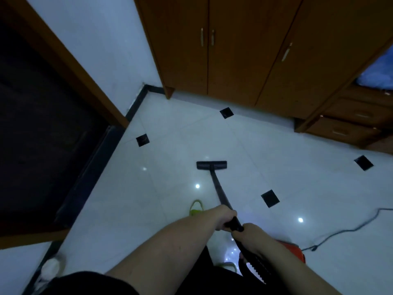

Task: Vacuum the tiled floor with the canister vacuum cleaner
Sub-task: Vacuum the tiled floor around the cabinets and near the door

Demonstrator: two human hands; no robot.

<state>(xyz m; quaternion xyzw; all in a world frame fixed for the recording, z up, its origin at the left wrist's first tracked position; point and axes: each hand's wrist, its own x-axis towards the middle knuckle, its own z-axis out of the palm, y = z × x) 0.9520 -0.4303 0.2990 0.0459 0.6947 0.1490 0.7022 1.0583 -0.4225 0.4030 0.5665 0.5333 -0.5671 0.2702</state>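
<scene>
A dark vacuum wand (217, 186) runs from my hands down to a flat black floor head (211, 165) resting on the glossy white tiled floor (170, 199). My left hand (225, 217) grips the wand higher up, fingers curled round it. Just behind it, my right hand (249, 232) holds the wand's handle end, where the ribbed black hose (253, 265) leaves. The red canister (294, 251) sits on the floor at my right, partly hidden by my right forearm.
A grey power cord (348, 229) trails across the floor at right. Brown wardrobe doors (212, 50) and a drawer unit (344, 126) line the far side. A dark doorway (42, 124) lies left. My yellow-green slipper (196, 208) is near the wand. A white object (51, 267) sits by the skirting.
</scene>
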